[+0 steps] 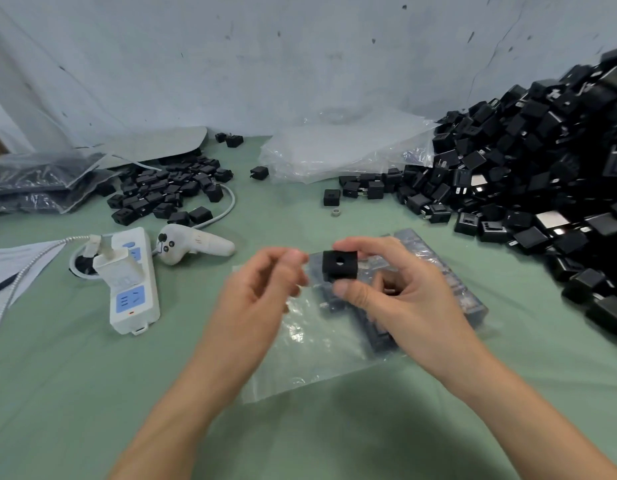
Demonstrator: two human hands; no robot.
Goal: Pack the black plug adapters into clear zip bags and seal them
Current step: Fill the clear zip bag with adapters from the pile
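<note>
My right hand (pixel 404 306) pinches one black plug adapter (pixel 340 265) between thumb and fingers, its round-holed face toward me. The adapter hovers just above the mouth of a clear zip bag (pixel 300 348) lying on the green table. Several adapters sit inside the bag's right part, partly hidden by my right hand. My left hand (pixel 262 296) is just left of the adapter with curled fingers; it appears to pinch the bag's upper edge, though motion blur hides the contact.
A big heap of loose adapters (pixel 542 168) fills the right side. A smaller pile (pixel 165 188) lies at the back left. Empty clear bags (pixel 334 150) are stacked behind. Filled bags (pixel 33 181), a white power strip (pixel 134 282) and a white controller (pixel 193 247) sit left.
</note>
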